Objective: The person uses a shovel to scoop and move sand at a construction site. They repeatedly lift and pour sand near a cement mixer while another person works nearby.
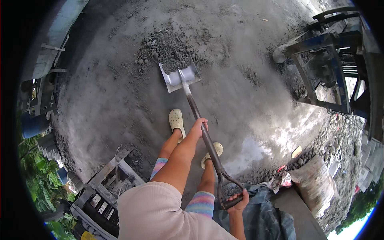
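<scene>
A shovel [195, 107] with a dark shaft and a silver blade runs slantwise through the middle of the head view. My left hand [199, 127] is wrapped round the lower part of its shaft. Lower right, my right hand [239, 202] grips the crossbar of its D-shaped handle. The blade [182, 77] is on the grey ground at the near edge of a pile of gravel and sand [166, 48], some of which lies at its far edge. My feet, in cream clogs [176, 122], stand on either side of the shaft.
A dark metal frame with machinery [336, 68] stands at the right, another metal frame [116, 180] at the lower left. A stained sack [316, 184] and a dark tarp [264, 212] lie lower right, beside stony ground [344, 160]. Grey dusty ground [108, 92] surrounds the pile.
</scene>
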The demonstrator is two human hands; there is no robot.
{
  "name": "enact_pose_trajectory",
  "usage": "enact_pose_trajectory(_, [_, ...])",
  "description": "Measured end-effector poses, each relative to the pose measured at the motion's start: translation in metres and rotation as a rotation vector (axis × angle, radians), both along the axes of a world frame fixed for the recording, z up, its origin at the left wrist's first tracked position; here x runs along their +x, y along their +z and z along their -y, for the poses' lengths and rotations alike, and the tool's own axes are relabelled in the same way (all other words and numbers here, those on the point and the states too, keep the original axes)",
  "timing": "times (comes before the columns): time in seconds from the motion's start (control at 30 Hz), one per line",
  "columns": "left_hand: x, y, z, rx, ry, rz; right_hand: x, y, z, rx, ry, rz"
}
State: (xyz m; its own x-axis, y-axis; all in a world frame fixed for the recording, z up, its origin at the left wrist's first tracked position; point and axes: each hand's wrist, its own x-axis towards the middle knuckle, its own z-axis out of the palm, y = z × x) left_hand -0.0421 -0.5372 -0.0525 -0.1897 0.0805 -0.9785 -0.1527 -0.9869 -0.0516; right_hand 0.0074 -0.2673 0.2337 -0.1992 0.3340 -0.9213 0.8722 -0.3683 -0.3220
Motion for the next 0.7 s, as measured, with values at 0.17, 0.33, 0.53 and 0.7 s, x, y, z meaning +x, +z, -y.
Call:
enact_pose_trajectory(0.17, [-0.008, 0.042, 0.059, -0.054, -0.033, -0.02, -0.001, 0.019, 0.039, -0.057, 0.043, -0.071])
enact_pose_trajectory(0.33, [0.008, 0.053, 0.031, 0.038, 0.019, 0.076, 0.0, 0.041, 0.022, -0.003, 0.046, -0.01])
enact_pose_trajectory(0.53, [0.073, 0.06, -0.101, 0.176, 0.053, 0.004, 0.036, 0.088, -0.058, 0.177, 0.083, 0.024])
enact_pose_trajectory(0.7, [0.074, 0.052, -0.126, 0.27, 0.08, 0.035, 0.033, 0.089, -0.083, 0.288, 0.146, 0.026])
